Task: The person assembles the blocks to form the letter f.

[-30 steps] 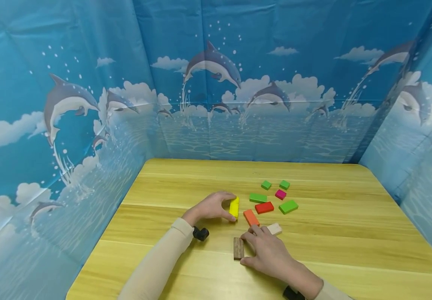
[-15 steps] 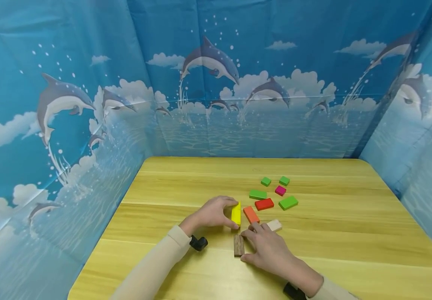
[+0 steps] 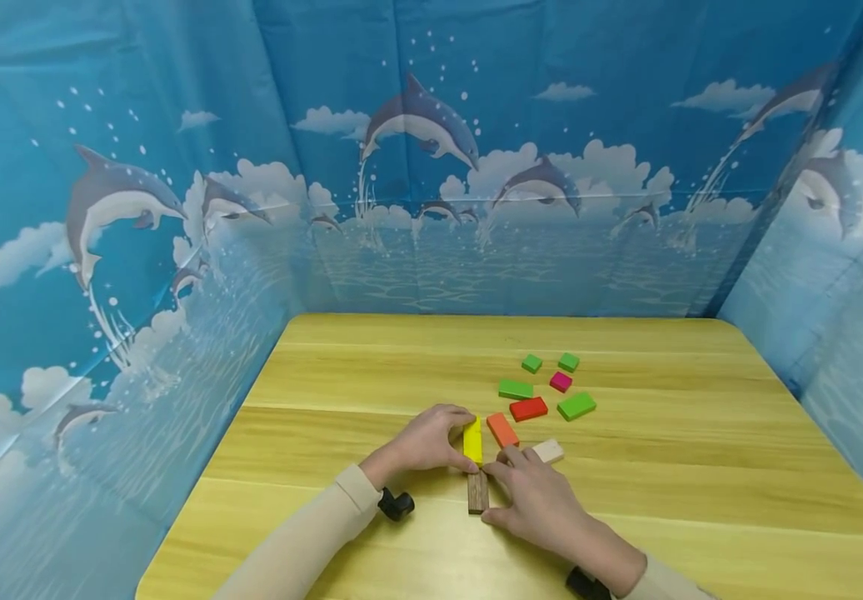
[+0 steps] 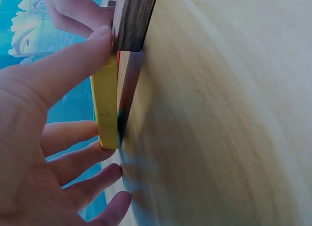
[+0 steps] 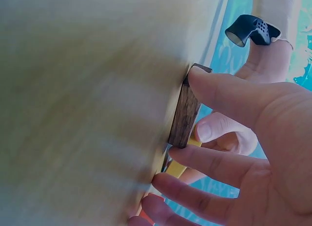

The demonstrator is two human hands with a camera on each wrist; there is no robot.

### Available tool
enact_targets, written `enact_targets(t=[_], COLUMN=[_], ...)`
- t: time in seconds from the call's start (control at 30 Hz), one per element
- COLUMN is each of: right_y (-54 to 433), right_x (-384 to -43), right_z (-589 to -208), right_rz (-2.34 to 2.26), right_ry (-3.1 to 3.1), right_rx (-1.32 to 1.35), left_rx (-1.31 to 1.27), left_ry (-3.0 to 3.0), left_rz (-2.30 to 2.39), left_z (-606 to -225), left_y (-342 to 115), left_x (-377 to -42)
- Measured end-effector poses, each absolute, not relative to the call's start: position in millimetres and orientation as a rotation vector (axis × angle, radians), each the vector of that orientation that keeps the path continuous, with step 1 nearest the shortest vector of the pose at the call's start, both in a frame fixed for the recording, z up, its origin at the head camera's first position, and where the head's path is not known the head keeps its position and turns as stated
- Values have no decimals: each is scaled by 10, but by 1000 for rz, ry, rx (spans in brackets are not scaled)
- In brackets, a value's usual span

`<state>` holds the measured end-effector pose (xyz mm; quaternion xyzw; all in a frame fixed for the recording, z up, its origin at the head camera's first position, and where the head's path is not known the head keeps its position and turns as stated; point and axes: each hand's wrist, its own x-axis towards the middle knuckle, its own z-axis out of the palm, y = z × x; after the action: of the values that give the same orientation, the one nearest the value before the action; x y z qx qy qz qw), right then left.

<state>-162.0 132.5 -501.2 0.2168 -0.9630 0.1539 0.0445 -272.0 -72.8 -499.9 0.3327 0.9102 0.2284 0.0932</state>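
Note:
My left hand pinches a long yellow block lengthwise, thumb at its near end and fingers at the far end. Directly in line with it lies a dark brown wooden block, gripped at its two ends by the thumb and index finger of my right hand. In the left wrist view the near end of the yellow block sits right at the end of the brown block, my thumb at the joint. The right wrist view shows the brown block between thumb and index fingertip, the yellow block just beyond.
An orange block and a partly covered cream block lie by my right fingers. Farther back are a red block, green blocks and a small magenta one. A dolphin-print curtain surrounds the wooden table.
My left hand has brought the yellow block nearer to me, up to the far end of the brown block. The right hand has stayed in place on the brown block.

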Motion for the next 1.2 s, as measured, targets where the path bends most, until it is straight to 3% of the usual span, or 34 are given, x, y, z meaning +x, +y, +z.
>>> enact_targets(t=[0.5, 1.2], right_y=[1270, 1224], right_x=[-1596, -1566], right_z=[-5056, -5101], right_rz=[422, 416], right_ry=[-2933, -2931], right_rx=[630, 584], left_rx=[1115, 1096], left_ry=[2718, 2746], left_rz=[565, 623], left_z=[-5112, -5181], left_y=[-771, -772], left_x=[-2700, -2642])
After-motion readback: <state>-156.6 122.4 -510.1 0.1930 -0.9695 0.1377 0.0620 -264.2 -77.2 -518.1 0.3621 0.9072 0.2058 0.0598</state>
